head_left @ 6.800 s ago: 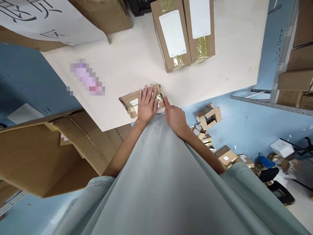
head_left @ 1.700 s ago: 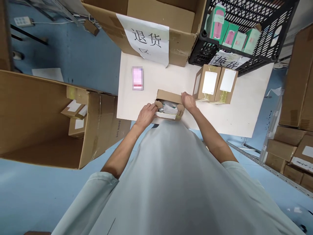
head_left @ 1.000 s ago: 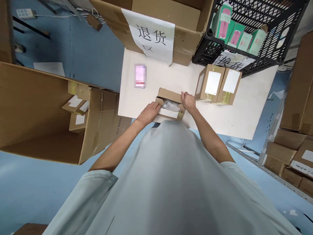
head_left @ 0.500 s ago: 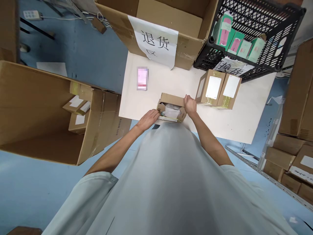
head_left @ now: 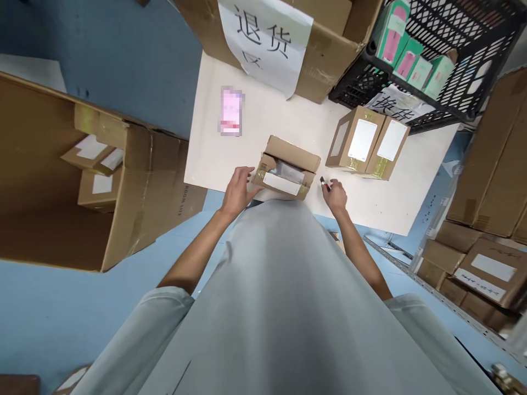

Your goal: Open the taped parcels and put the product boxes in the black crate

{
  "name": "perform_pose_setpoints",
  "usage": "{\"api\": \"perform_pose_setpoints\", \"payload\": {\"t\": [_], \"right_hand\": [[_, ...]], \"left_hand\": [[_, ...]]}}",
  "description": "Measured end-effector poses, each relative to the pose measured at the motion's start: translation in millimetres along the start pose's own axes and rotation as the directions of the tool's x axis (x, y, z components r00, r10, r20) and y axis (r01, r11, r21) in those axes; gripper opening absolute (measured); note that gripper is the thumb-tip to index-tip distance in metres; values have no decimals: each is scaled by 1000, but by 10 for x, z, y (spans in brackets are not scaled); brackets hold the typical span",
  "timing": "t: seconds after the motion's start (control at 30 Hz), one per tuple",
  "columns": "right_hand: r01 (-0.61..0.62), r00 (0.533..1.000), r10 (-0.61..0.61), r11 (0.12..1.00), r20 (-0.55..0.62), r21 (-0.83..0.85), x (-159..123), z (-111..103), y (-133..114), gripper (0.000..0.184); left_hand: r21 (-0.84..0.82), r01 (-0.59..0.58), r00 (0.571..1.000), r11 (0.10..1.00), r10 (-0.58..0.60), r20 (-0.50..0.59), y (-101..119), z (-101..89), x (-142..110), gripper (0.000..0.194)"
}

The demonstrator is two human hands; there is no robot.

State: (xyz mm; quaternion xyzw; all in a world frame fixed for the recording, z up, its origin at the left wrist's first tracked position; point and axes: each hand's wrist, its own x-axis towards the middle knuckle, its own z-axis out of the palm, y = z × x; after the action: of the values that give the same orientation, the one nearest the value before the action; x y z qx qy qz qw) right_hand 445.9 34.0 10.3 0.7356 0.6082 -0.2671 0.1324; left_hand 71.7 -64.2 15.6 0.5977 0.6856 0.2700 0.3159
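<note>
A small cardboard parcel sits at the near edge of the white table, its flaps open and white wrapping showing inside. My left hand rests against the parcel's left end, fingers curled on the flap. To the right of the parcel, my right hand is apart from it and closed on a small red-and-black cutter whose tip points toward the parcel.
Two sealed boxes with white labels stand right of the parcel. A large carton with a paper sign and a black crate of green boxes are at the back. A big open carton is at left. A blurred pink item lies on the table.
My right hand has let go of the parcel's far flap and pulled back to the right, with the cutter showing in it. The left hand has stayed at the parcel's left end.
</note>
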Motion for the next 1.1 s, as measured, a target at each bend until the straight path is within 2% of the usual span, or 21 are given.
{"api": "perform_pose_setpoints", "payload": {"t": [0.03,0.1,0.2,0.27,0.33,0.43,0.53,0.6,0.7,0.77,0.87,0.9,0.97,1.03,1.1], "right_hand": [[-69,996,73,995,60,-66,-37,70,90,47],[-137,983,152,981,103,-139,-66,193,206,51],[-146,982,158,983,103,-116,-49,273,255,37],[-158,978,165,985,127,-66,-54,241,246,27],[-176,978,171,984,117,28,-110,149,223,24],[-134,990,143,961,-18,242,-296,-59,139,29],[32,981,49,914,-188,405,-550,-279,-77,35],[131,975,-27,872,-220,472,-712,-402,-308,36],[224,974,-179,836,-136,501,-875,-547,-720,30],[271,959,-278,853,-51,445,-895,-640,-980,33],[359,914,-399,877,70,320,-774,-812,-1315,48],[396,892,-438,876,110,275,-702,-880,-1419,53],[487,837,-510,859,196,156,-533,-1025,-1642,60],[610,756,-578,792,308,-9,-360,-1162,-1899,62],[737,644,-615,658,456,-154,-207,-1266,-2186,59]], "left_hand": [[-16,48,998,999,-49,-45,8,2,-7,44],[-45,118,987,992,-122,-107,44,-7,-18,29],[-92,143,981,985,-154,-120,130,-59,-33,26],[-123,135,984,983,-148,-100,181,-107,-47,20],[-147,129,988,981,-139,-64,209,-146,-60,26],[-173,137,990,975,-141,-12,211,-158,-69,42],[-192,192,981,962,-193,9,192,-121,-51,39],[-197,238,971,951,-236,34,172,-95,-25,35],[-189,239,971,952,-233,53,142,-93,6,34],[-143,203,979,969,-196,61,168,-116,13,36],[-6,138,973,990,-134,189,364,-149,32,41],[39,106,957,994,-112,269,472,-152,53,45],[111,38,893,993,-84,441,719,-141,128,58],[150,6,823,989,-90,560,951,-114,233,73],[165,26,778,986,-124,616,1111,-83,333,81]]}}
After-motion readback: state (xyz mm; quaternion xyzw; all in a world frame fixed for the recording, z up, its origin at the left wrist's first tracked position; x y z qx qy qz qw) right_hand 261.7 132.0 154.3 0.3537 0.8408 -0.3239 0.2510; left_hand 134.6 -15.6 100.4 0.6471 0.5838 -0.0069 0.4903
